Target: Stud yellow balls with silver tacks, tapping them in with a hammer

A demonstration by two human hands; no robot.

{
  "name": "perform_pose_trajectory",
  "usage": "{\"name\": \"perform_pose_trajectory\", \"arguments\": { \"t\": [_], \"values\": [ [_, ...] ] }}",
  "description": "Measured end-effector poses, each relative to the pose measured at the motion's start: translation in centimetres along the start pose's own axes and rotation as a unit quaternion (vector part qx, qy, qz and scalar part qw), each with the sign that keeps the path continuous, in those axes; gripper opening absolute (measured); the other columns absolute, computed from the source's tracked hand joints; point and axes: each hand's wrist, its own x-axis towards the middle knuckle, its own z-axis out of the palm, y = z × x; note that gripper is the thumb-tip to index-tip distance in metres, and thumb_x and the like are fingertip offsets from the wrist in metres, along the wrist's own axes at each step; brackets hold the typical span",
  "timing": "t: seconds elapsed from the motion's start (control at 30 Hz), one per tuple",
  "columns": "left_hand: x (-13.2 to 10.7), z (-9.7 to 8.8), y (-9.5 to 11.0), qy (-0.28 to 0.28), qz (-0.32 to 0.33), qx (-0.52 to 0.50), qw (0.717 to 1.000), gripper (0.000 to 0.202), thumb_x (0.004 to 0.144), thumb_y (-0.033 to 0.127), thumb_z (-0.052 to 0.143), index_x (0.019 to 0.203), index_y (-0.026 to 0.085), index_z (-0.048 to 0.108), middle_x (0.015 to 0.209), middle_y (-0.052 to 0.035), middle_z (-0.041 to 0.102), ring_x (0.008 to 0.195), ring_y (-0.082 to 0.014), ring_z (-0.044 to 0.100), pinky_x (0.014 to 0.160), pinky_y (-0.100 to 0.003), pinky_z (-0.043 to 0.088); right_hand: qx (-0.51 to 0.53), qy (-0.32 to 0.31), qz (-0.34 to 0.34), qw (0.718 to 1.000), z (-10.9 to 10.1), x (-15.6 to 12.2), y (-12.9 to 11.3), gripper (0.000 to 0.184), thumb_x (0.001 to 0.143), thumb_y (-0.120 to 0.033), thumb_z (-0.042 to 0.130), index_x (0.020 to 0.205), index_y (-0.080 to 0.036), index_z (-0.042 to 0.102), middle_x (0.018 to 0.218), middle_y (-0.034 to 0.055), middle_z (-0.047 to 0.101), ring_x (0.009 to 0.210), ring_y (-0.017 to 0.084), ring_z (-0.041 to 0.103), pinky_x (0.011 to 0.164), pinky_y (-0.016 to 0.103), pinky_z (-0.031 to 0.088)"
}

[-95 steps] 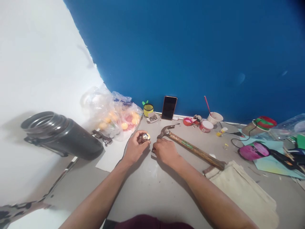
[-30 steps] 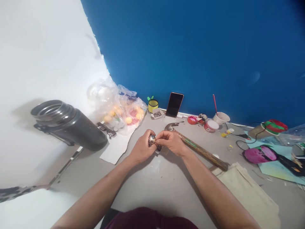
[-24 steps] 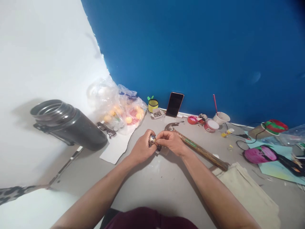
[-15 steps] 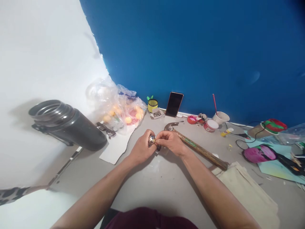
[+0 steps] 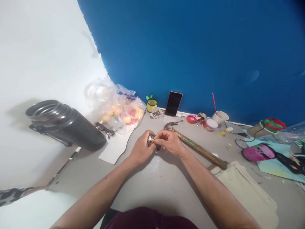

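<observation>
My left hand is curling around the shiny ball. My right hand is pinching beside it, contents hidden; light, steady pressure is probably serving best

It looks like a makeshift craft corner indoors; whether in a home or elsewhere cannot be told. The grey surface meets a blue wall along its far edge and a white wall on the left. Craft things show it: a hammer, a tub and a paper cup near the far edge, light-blue paper towards the right edge. A flask and eyeglasses near the left edge add everyday belongings.
</observation>
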Motion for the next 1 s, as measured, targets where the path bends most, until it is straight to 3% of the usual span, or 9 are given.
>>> {"name": "perform_pose_trajectory", "arguments": {
  "t": [0.3,0.5,0.67,0.77,0.87,0.93,1.0],
  "values": [
    [-0.1,0.4,-0.1,0.027,-0.004,-0.006,1.0,0.016,0.081,0.031,0.056,0.091,0.021,0.05,0.072,0.005,0.051,0.064,-0.0139,0.045,0.062,-0.028,0.037,-0.133,0.04,-0.064,0.988,0.9,-0.5,-0.1,0.008,0.08,-0.026,0.063,0.075,-0.019,0.064,0.072,-0.002,0.065,0.064,0.012,0.055,0.06,0.024,0.044],
    [-0.3,1.0,-0.4,0.055,-0.01,0.012,0.998,0.016,0.081,0.03,0.055,0.093,0.021,0.052,0.075,0.0042,0.055,0.067,-0.0143,0.05,0.064,-0.028,0.039,-0.199,0.053,-0.102,0.973,1.0,-0.6,0.0,0.007,0.082,-0.023,0.059,0.076,-0.02,0.062,0.073,-0.0021,0.064,0.066,0.012,0.055,0.064,0.025,0.043],
    [-0.4,1.4,-0.3,0.067,-0.019,-0.033,0.997,0.016,0.081,0.029,0.056,0.095,0.021,0.053,0.077,0.0045,0.059,0.068,-0.0135,0.053,0.066,-0.028,0.042,-0.174,0.032,-0.066,0.982,1.0,-0.6,-0.8,0.007,0.081,-0.025,0.06,0.077,-0.02,0.062,0.072,-0.003,0.063,0.062,0.012,0.055,0.06,0.024,0.044],
    [-0.2,1.1,0.2,0.049,-0.042,-0.083,0.994,0.021,0.079,0.028,0.059,0.099,0.021,0.054,0.076,0.0047,0.059,0.066,-0.0129,0.053,0.065,-0.027,0.043,-0.205,0.036,-0.063,0.976,-0.1,-0.2,-1.4,0.009,0.083,-0.028,0.06,0.08,-0.02,0.064,0.076,-0.002,0.067,0.067,0.014,0.058,0.063,0.025,0.045],
    [0.2,0.6,0.4,0.04,-0.084,-0.134,0.987,0.036,0.076,0.027,0.063,0.11,0.02,0.053,0.072,0.0062,0.057,0.059,-0.0114,0.05,0.06,-0.026,0.042,-0.349,0.102,-0.064,0.929,-2.6,0.3,-1.4,0.013,0.089,-0.029,0.057,0.084,-0.021,0.066,0.08,0.0,0.07,0.075,0.016,0.062,0.07,0.028,0.045],
    [0.5,0.4,0.4,0.033,-0.102,-0.187,0.976,0.039,0.073,0.026,0.066,0.109,0.02,0.052,0.073,0.0056,0.059,0.056,-0.0102,0.049,0.058,-0.026,0.04,-0.499,0.147,-0.024,0.854,-4.5,0.6,-1.0,0.01,0.089,-0.028,0.06,0.088,-0.021,0.067,0.089,0.0045,0.072,0.083,0.02,0.064,0.073,0.03,0.044],
    [0.8,0.2,0.2,0.017,-0.116,-0.251,0.961,0.037,0.07,0.026,0.069,0.102,0.018,0.054,0.081,0.0025,0.062,0.056,-0.0085,0.049,0.058,-0.025,0.04,-0.61,0.146,0.04,0.777,-6.2,0.8,-0.6,0.011,0.084,-0.029,0.068,0.089,-0.02,0.068,0.098,0.0113,0.072,0.093,0.025,0.065,0.072,0.032,0.044]
  ]
}}
